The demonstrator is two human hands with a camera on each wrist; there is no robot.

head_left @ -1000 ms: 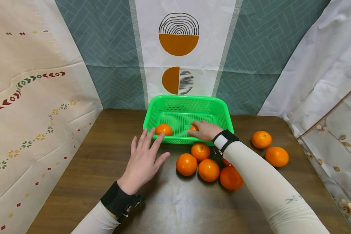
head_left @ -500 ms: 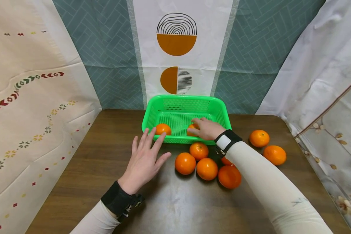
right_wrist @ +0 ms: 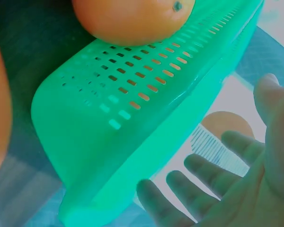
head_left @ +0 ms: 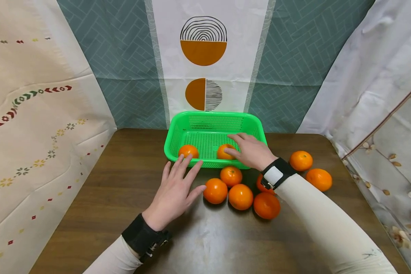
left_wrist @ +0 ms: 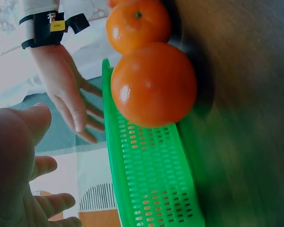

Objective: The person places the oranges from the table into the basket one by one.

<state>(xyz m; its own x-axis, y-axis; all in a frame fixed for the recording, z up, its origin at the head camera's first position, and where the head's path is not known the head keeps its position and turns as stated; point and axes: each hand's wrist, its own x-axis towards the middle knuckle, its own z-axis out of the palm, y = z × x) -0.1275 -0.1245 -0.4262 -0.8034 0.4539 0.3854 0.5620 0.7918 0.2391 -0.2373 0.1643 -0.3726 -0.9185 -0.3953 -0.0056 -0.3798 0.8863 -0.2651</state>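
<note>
The green plastic basket (head_left: 205,140) stands at the table's far edge. Inside it, one mandarin (head_left: 188,150) sits at the front left and another mandarin (head_left: 223,152) nearer the middle. My right hand (head_left: 255,152) hovers over the basket's right side, fingers extended and spread, thumb overlapping the second mandarin in the head view. Its fingers hold nothing in the right wrist view. My left hand (head_left: 172,192) is spread in front of the basket's left end, fingertips close to the rim, also holding nothing. Before the basket lies a group of several mandarins (head_left: 241,196), one partly hidden by the right wrist.
Two more mandarins, a rear one (head_left: 301,161) and a front one (head_left: 319,179), lie on the right side of the brown wooden table (head_left: 130,163). Patterned cloths (head_left: 126,87) hang behind the table and along both sides.
My right hand has let go of the mandarin in the basket, opened its fingers and drawn up and to the right. The left hand has shifted slightly right. The view has turned a little right.
</note>
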